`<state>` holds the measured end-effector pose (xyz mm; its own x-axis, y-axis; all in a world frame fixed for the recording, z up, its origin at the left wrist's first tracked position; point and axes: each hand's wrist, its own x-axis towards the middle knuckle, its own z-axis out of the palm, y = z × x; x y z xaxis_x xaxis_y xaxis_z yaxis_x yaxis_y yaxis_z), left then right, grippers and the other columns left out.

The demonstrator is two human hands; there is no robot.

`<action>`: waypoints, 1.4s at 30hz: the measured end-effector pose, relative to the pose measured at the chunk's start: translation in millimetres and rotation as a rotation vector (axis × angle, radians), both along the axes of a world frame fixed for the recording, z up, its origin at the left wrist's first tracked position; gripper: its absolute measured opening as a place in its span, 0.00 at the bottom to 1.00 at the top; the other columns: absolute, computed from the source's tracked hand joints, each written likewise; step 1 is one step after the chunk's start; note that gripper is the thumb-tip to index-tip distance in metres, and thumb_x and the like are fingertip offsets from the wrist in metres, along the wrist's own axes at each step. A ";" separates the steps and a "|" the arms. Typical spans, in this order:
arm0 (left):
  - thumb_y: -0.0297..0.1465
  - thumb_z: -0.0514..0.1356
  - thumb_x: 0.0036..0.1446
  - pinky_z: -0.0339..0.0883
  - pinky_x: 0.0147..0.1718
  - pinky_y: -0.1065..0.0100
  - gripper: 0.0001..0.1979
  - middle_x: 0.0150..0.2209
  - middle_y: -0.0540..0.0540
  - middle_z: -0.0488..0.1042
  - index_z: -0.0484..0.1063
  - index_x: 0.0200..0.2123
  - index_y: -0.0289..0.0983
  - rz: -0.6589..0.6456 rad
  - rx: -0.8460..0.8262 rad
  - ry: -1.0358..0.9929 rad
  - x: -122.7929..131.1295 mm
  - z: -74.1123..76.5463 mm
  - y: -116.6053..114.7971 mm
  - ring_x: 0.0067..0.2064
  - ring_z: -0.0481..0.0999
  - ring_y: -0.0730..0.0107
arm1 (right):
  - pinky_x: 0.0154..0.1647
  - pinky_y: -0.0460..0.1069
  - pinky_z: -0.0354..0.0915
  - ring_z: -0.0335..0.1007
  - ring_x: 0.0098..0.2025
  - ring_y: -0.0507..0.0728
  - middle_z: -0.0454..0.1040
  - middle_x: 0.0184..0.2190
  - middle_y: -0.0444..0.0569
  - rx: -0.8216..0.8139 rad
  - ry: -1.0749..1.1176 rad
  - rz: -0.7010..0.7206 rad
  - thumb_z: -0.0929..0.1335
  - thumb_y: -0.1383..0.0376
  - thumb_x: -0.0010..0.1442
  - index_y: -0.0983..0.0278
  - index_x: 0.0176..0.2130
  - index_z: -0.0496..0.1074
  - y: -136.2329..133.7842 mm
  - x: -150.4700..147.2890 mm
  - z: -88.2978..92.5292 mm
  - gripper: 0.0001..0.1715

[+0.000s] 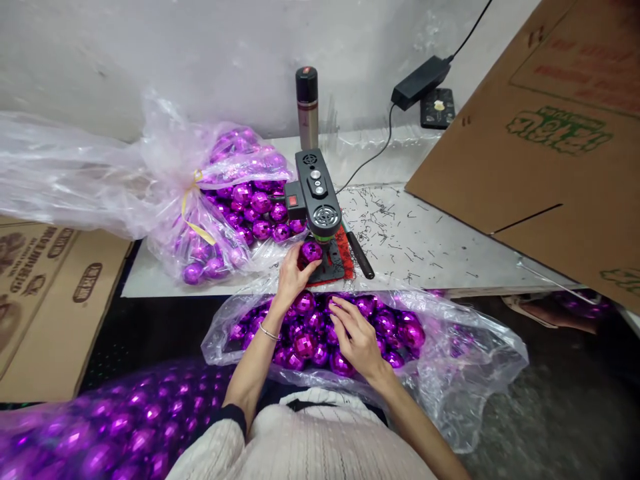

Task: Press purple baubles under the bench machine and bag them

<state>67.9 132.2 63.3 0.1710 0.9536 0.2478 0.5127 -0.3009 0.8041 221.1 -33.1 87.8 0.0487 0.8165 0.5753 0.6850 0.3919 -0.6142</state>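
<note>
My left hand (291, 277) is closed around one shiny purple faceted ball (311, 251) and holds it against the base of a small black benchtop machine (317, 200) on the white table. My right hand (356, 335) rests with curled fingers on a heap of the same purple balls (395, 323) inside an open clear plastic bag (470, 373) on my lap. Whether that hand grips a ball is hidden by the fingers.
A second clear bag of purple balls (240, 200) lies left of the machine, another (100, 427) at lower left. Black wire scraps (400, 227) litter the table. Cardboard sheets (540, 127) lean at right, flattened boxes (45, 293) at left. A flask (307, 107) and power adapter (421, 81) stand behind.
</note>
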 end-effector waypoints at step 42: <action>0.47 0.76 0.53 0.66 0.65 0.46 0.37 0.61 0.37 0.78 0.74 0.63 0.42 -0.157 0.077 0.046 17.2 -25.8 13.6 0.64 0.75 0.47 | 0.36 0.52 0.77 0.81 0.38 0.56 0.83 0.40 0.50 0.383 -0.104 0.034 0.66 0.61 0.72 0.59 0.47 0.75 105.9 42.2 82.3 0.09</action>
